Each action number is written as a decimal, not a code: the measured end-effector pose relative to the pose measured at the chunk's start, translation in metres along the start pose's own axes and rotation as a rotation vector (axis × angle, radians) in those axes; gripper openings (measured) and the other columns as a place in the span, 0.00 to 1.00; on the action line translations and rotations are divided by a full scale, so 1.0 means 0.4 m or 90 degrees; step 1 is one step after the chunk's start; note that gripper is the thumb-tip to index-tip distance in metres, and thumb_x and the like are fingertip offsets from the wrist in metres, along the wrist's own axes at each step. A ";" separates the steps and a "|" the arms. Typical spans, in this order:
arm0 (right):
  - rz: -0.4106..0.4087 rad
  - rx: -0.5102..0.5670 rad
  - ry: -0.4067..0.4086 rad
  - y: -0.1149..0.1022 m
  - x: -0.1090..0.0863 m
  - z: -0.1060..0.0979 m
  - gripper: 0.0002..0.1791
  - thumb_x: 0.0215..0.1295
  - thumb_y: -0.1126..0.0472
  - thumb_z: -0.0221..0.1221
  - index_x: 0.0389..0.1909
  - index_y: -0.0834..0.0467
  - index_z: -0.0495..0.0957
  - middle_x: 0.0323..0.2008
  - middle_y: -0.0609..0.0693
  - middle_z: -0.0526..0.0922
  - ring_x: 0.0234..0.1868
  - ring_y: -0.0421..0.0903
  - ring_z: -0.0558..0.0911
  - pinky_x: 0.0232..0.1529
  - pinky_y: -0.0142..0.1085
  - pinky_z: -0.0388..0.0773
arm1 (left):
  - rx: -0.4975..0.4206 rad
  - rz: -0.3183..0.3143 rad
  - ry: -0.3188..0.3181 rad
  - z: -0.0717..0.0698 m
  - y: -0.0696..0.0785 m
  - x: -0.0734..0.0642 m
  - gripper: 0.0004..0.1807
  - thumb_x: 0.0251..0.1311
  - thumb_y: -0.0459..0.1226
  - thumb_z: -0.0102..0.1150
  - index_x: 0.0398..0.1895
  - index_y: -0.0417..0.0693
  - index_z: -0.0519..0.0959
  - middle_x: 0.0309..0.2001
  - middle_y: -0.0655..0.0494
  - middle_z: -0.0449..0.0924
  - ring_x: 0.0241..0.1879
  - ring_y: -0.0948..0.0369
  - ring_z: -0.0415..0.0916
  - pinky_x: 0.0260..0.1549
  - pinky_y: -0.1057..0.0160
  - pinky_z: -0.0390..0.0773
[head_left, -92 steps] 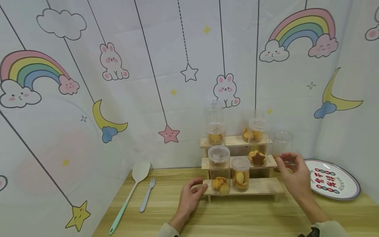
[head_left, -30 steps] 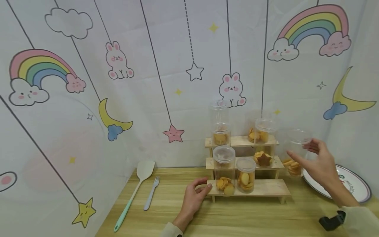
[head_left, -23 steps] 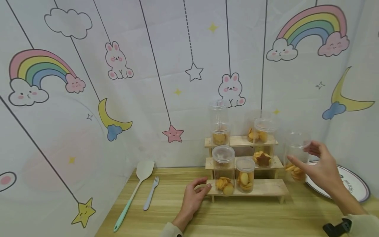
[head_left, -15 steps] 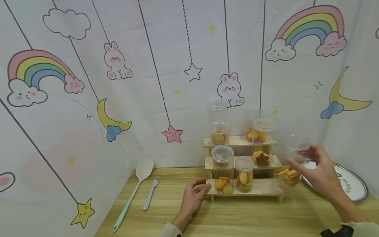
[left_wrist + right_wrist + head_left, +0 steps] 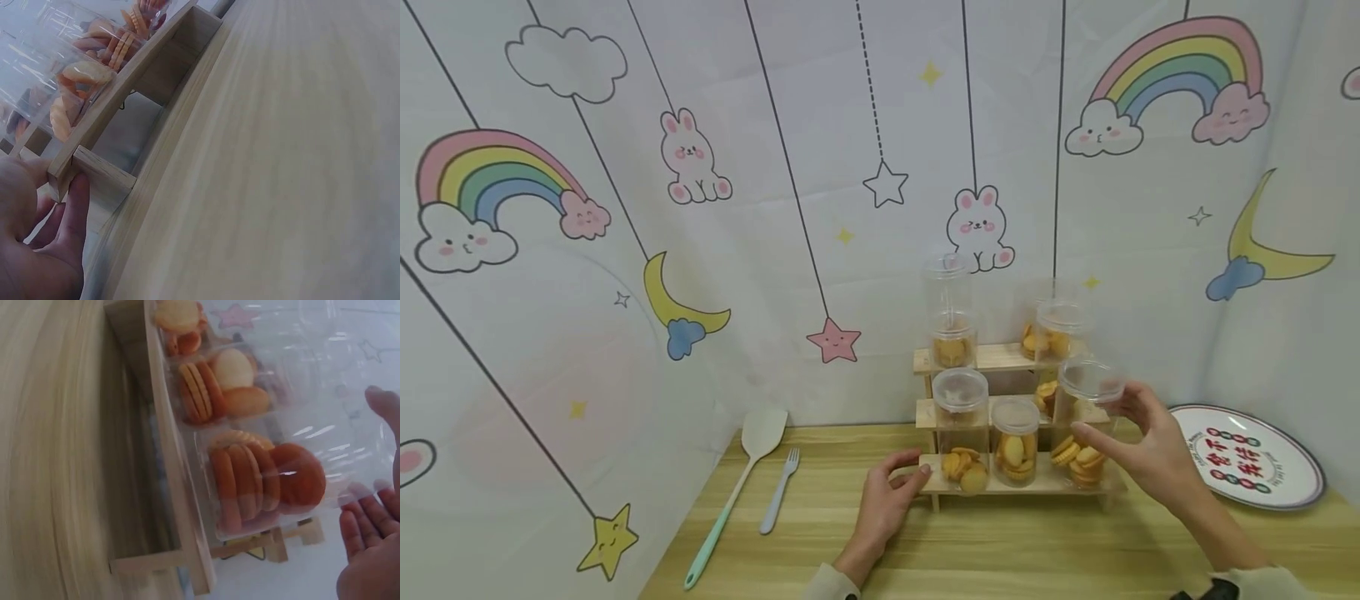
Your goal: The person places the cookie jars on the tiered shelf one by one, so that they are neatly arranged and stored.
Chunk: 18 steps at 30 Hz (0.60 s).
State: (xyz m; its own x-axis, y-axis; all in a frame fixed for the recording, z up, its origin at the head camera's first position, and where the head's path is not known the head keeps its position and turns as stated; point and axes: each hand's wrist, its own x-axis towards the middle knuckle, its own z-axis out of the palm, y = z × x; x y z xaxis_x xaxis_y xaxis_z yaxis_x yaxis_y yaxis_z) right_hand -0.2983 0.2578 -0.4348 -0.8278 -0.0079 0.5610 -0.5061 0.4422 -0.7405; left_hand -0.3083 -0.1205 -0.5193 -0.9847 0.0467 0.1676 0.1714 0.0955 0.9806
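Observation:
My right hand (image 5: 1157,454) holds a clear lidded jar of cookies (image 5: 1084,462) by its upper part, thumb on the near side and fingers on the far side. This jar stands upright over the right end of the lowest step of a wooden three-step rack (image 5: 1003,357). The right wrist view has its base right at the board (image 5: 167,444). My left hand (image 5: 883,500) grips the left end of that step, thumb above the board (image 5: 115,103) and fingers beneath. To the held jar's left stand a shorter cookie jar (image 5: 1017,446) and a taller jar (image 5: 961,433).
Cookie jars, including a jar (image 5: 953,346) at the left and a jar (image 5: 1060,342) at the right, occupy the upper steps. A printed plate (image 5: 1262,458) lies right of the rack. A spatula (image 5: 737,483) and a fork (image 5: 780,492) lie at the left, before the patterned backdrop.
My right hand has lifted the jar from behind the rack's right side and carried it forward, then left, onto the lowest step's right end. The left hand has kept its grip on the rack.

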 end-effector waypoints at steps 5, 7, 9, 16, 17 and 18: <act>-0.012 -0.006 -0.007 0.002 -0.001 0.026 0.38 0.63 0.63 0.78 0.70 0.61 0.70 0.59 0.35 0.77 0.60 0.25 0.75 0.60 0.13 0.68 | 0.000 0.002 -0.003 0.000 0.000 0.001 0.27 0.74 0.44 0.69 0.69 0.37 0.79 0.65 0.40 0.80 0.54 0.52 0.89 0.45 0.71 0.86; -0.013 -0.003 -0.007 0.004 -0.003 0.030 0.38 0.64 0.63 0.78 0.70 0.61 0.70 0.58 0.35 0.77 0.60 0.24 0.74 0.61 0.13 0.68 | -0.001 0.001 -0.003 0.000 0.000 0.001 0.27 0.74 0.43 0.69 0.69 0.37 0.79 0.65 0.40 0.80 0.54 0.52 0.89 0.45 0.71 0.86; -0.009 -0.001 -0.009 0.005 -0.006 0.032 0.38 0.65 0.63 0.77 0.71 0.61 0.69 0.58 0.35 0.77 0.60 0.24 0.75 0.61 0.13 0.68 | -0.003 -0.001 -0.002 0.000 0.000 0.001 0.27 0.74 0.43 0.69 0.69 0.37 0.79 0.64 0.40 0.80 0.54 0.52 0.89 0.45 0.71 0.86; 0.025 -0.003 -0.029 0.003 -0.007 0.031 0.39 0.69 0.59 0.75 0.75 0.60 0.66 0.61 0.43 0.75 0.61 0.23 0.72 0.59 0.12 0.68 | -0.001 -0.001 0.003 -0.001 0.003 0.004 0.27 0.74 0.43 0.70 0.68 0.37 0.80 0.64 0.40 0.80 0.53 0.53 0.89 0.45 0.71 0.86; 0.029 -0.005 -0.031 0.003 -0.007 0.032 0.40 0.69 0.59 0.74 0.76 0.60 0.66 0.62 0.46 0.75 0.61 0.23 0.72 0.59 0.12 0.67 | 0.001 -0.001 0.005 -0.001 0.004 0.003 0.27 0.74 0.43 0.70 0.68 0.37 0.80 0.64 0.40 0.80 0.53 0.53 0.89 0.45 0.71 0.86; 0.032 -0.007 -0.034 0.002 -0.006 0.033 0.40 0.69 0.58 0.74 0.76 0.59 0.65 0.64 0.48 0.75 0.61 0.23 0.72 0.59 0.12 0.67 | 0.003 0.001 0.006 -0.002 0.004 0.003 0.27 0.74 0.43 0.70 0.68 0.37 0.80 0.65 0.40 0.80 0.53 0.53 0.89 0.45 0.71 0.86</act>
State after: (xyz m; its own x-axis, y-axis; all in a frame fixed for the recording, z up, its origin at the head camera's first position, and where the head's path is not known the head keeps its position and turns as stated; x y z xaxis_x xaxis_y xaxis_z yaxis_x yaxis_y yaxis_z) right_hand -0.3000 0.2465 -0.4416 -0.8640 -0.0337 0.5023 -0.4611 0.4532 -0.7629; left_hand -0.3091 -0.1212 -0.5174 -0.9848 0.0373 0.1695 0.1724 0.1008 0.9799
